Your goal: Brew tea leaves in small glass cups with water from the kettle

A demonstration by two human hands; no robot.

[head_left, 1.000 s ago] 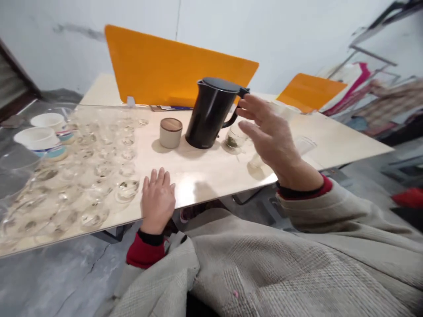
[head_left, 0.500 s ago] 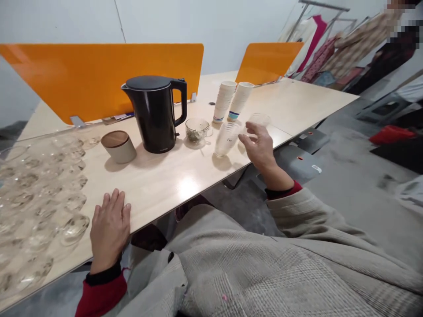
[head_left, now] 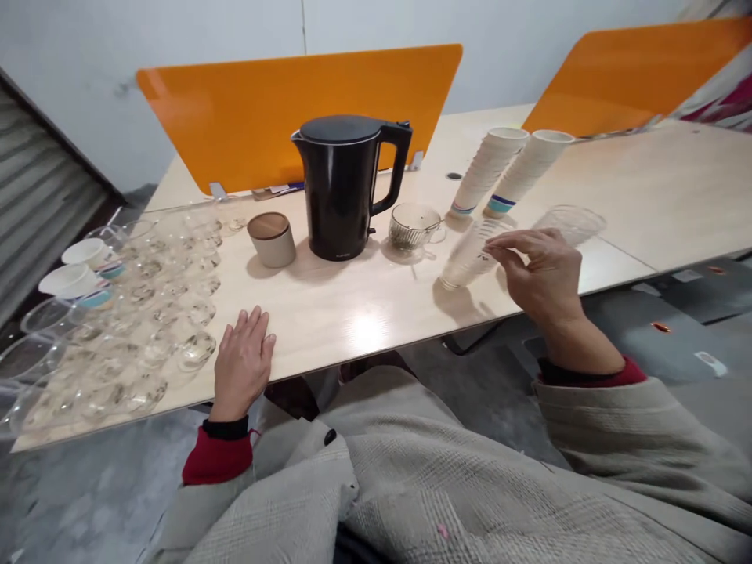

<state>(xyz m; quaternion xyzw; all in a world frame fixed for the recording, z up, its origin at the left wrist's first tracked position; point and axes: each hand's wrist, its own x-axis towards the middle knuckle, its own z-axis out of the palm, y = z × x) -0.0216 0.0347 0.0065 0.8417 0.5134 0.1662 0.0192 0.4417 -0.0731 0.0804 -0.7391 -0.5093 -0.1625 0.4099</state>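
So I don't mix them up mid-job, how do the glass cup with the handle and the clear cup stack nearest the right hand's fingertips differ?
The glass cup is low and squat; the clear cup stack is taller. The glass cup has a side handle; the clear cup stack shows none. The right hand is at the clear cup stack, contact unclear; the glass cup stands apart from it. Both are see-through.

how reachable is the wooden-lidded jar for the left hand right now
Probably reachable: the left hand lies flat on the table with its fingers pointing roughly toward the wooden-lidded jar, and nothing appears to stand between them.
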